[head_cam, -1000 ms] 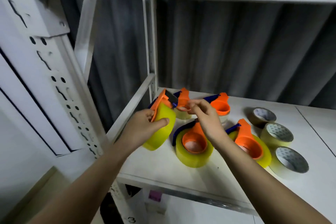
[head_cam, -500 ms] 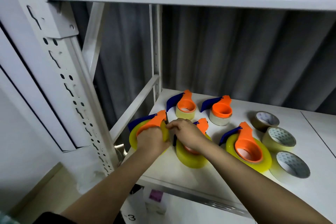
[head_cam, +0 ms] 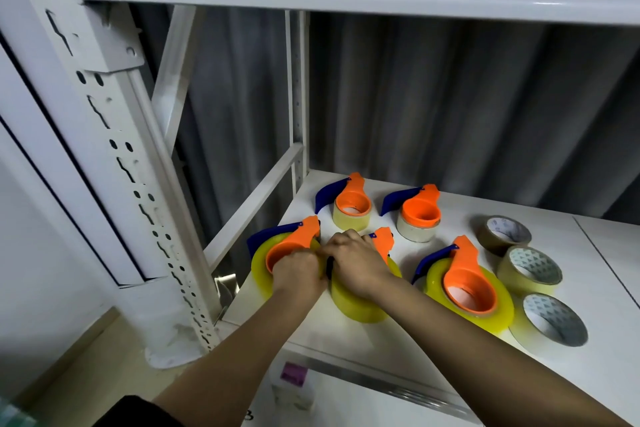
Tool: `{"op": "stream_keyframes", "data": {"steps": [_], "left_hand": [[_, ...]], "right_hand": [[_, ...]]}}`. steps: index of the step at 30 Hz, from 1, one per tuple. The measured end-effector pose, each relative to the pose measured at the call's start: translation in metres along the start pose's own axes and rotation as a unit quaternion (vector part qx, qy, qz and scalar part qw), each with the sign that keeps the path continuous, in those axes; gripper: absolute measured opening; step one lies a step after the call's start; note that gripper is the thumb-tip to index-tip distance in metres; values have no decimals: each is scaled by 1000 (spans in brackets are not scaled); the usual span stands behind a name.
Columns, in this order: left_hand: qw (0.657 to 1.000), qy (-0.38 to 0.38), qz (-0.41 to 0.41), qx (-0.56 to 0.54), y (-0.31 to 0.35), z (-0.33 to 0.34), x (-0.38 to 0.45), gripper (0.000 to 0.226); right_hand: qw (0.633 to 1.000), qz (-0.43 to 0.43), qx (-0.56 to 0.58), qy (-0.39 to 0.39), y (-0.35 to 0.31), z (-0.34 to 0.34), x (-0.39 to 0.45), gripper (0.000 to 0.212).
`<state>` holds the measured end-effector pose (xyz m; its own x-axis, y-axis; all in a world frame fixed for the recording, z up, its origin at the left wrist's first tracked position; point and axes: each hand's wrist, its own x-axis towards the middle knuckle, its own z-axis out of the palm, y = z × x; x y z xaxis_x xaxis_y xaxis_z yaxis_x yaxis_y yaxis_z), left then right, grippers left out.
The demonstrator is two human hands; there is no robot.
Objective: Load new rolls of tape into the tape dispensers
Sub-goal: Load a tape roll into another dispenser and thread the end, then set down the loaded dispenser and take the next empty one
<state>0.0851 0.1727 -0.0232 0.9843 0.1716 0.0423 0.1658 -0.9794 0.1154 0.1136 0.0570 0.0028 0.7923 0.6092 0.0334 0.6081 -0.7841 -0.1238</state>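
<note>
Head view: I see left hand (head_cam: 298, 269) gripping orange plastic tape dispenser with blue blade guard (head_cam: 291, 244), loaded with yellow tape roll, at front-left corner of white metal shelf (head_cam: 346, 333). Right hand (head_cam: 356, 262), fingers curled, rests on second orange dispenser with yellow roll (head_cam: 360, 305) just beside; grip unclear to me. Three spare cardboard-core tape rolls (head_cam: 530, 270) lie at right.

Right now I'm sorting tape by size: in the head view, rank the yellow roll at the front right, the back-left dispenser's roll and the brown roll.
1. Front-right yellow roll
2-3. Back-left dispenser's roll and brown roll: look alike, unsure.
</note>
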Motion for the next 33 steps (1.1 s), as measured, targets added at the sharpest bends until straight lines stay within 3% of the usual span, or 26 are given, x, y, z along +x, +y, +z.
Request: {"op": "stream_keyframes", "data": {"steps": [8, 14, 23, 27, 29, 31, 33], "left_hand": [[1000, -8, -1, 11, 1, 5, 2, 39], [1000, 4, 23, 5, -10, 3, -4, 67], [993, 3, 109, 50, -28, -7, -16, 52], [991, -27, 129, 13, -29, -16, -13, 59], [987, -58, 132, -70, -32, -25, -7, 65], [984, -51, 134, -105, -32, -38, -1, 49], [990, -19, 130, -43, -26, -52, 12, 27]], "right_hand": [[1000, -9, -10, -1, 4, 1, 0, 44], [1000, -10, -6, -13, 6, -2, 3, 44], [1000, -7, -3, -22, 5, -3, 11, 41], [1000, -2, 3, -31, 5, -4, 13, 41], [999, 0, 15, -38, 9, -4, 15, 40], [999, 9, 33, -22, 16, -7, 18, 38], [998, 31, 50, 14, 27, -15, 21, 36]]}}
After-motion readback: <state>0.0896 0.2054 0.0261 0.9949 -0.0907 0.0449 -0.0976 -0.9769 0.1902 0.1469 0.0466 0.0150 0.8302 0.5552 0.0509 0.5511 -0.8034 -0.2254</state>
